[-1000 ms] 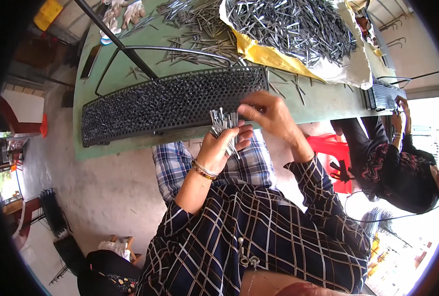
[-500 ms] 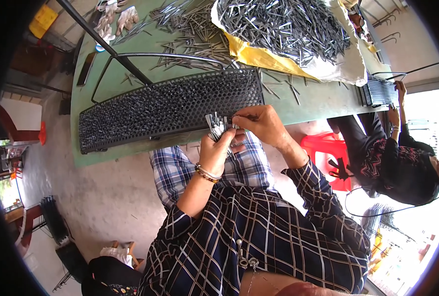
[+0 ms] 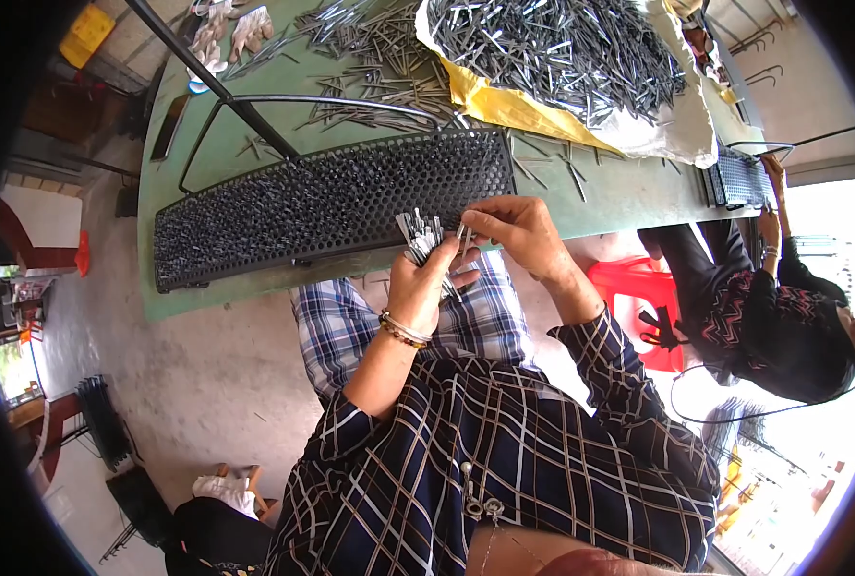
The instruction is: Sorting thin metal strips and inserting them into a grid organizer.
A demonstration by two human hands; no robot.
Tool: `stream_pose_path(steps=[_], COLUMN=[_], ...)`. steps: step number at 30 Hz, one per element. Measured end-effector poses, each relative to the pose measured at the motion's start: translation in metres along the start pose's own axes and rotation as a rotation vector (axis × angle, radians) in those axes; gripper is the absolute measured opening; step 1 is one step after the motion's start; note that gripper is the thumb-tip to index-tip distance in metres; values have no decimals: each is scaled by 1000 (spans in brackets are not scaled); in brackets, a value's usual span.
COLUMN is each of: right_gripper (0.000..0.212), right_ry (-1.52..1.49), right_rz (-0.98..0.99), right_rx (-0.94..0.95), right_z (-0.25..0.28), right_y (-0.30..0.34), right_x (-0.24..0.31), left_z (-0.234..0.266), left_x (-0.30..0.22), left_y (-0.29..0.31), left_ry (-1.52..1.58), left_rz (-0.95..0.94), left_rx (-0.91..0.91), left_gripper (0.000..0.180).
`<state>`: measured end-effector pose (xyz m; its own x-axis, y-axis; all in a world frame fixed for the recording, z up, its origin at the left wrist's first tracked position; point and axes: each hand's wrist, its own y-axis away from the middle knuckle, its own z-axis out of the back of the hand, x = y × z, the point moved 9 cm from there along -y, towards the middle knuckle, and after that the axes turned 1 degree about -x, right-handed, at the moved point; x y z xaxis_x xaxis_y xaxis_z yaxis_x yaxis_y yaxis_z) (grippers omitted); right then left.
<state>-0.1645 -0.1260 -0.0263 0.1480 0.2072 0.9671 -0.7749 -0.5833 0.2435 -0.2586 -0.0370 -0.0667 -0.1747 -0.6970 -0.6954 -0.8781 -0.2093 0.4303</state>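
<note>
L hand [image 3: 422,283]: fingers clamped round a bundle of thin metal strips [image 3: 421,235]. R hand [image 3: 521,232] just beside at 2 o'clock, thumb & index fingertip pinched on a strip [image 3: 463,233]. Perf. black rack [image 3: 322,206] at approx. 10 o'clock on green table [image 3: 629,197]. Beyond: loose strips [image 3: 384,91] at 11 o'clock, open sack [image 3: 542,117] w/ strip pile at 1 o'clock.

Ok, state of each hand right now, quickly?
Left hand: closed around a bundle of thin metal strips.
Right hand: fingers closed in a pinch on loose strip ends beside the bundle; how many cannot be told.
</note>
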Motion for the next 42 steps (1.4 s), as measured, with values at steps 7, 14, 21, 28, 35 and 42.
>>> stream_pose_path(steps=[7,14,21,28,35,42], right_gripper=[19,21,21,21,17,15], right_ry=[-228,-90,62,-66,262,383], right_rz=[-50,165,199,165,439,543], right_rx=[-7,-156,-171,-117,-275,-312], right_z=[13,52,51,39,72,71], right_y=[-11,-23,-30,-29,-47,-46], right_x=[-9,14,29,19,32,31], left_z=[9,5,10,2,2,2], left_x=[8,12,8,5,12,13], left_y=[-2,-2,-3,-7,-3,-2], left_ry=[59,93,85,61,68,68], left_rz=[76,133,114,114,135,153], left_rx=[0,5,-16,21,14,12], left_gripper=[20,16,21,20,18,18])
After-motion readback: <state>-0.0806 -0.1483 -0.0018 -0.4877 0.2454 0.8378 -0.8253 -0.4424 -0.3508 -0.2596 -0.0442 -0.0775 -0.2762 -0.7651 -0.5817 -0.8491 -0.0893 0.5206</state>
